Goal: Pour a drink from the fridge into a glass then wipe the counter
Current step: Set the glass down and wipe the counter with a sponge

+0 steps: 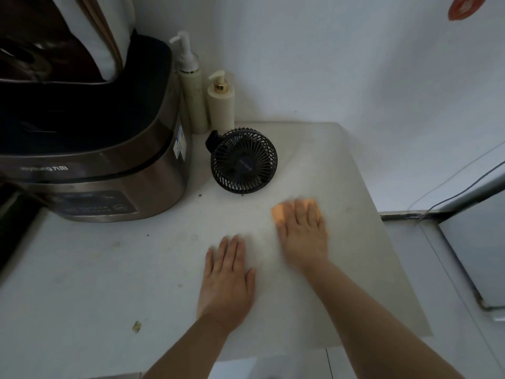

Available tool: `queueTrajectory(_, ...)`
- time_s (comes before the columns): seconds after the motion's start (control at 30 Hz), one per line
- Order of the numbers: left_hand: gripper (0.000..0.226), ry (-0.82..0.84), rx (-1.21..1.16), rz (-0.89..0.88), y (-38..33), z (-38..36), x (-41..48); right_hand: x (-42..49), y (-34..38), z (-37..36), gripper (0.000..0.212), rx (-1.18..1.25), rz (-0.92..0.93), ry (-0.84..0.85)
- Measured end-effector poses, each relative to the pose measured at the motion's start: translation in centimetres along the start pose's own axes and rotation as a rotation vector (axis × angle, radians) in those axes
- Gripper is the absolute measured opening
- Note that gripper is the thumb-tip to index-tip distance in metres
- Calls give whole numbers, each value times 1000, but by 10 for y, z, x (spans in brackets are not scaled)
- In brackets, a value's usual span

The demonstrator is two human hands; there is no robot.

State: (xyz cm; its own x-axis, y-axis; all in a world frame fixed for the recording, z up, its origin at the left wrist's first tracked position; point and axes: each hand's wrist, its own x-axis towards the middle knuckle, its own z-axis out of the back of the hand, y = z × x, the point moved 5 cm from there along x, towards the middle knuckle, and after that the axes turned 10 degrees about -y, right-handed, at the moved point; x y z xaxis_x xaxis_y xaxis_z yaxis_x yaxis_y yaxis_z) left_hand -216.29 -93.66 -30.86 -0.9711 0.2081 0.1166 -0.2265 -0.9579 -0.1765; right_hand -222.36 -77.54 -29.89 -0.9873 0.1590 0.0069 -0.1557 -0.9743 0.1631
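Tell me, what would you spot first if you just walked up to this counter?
The bright orange cloth jumps out first, pressed under the flat right hand near the middle of the pale white counter, with the left hand lying flat beside it. Just behind them sits a small round black fan, and a big bronze metal cooker fills the left side.

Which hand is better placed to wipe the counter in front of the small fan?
Right. The right hand presses the orange sponge near the black fan; the left hand lies flat on the counter, holding nothing.
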Motion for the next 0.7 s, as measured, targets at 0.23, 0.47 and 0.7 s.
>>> queueTrajectory(0.23, 57, 14, -27, 1, 0, 2, 0, -99, -3, 0, 51, 1, 299, 15)
queueTrajectory(0.47, 73, 6, -96, 38, -3, 9, -2, -71, -82, 11, 78, -70, -44, -40)
queueTrajectory(0.7, 70, 10, -58, 15, 0, 3, 0, -84, -14, -4, 59, -54, 139, -27)
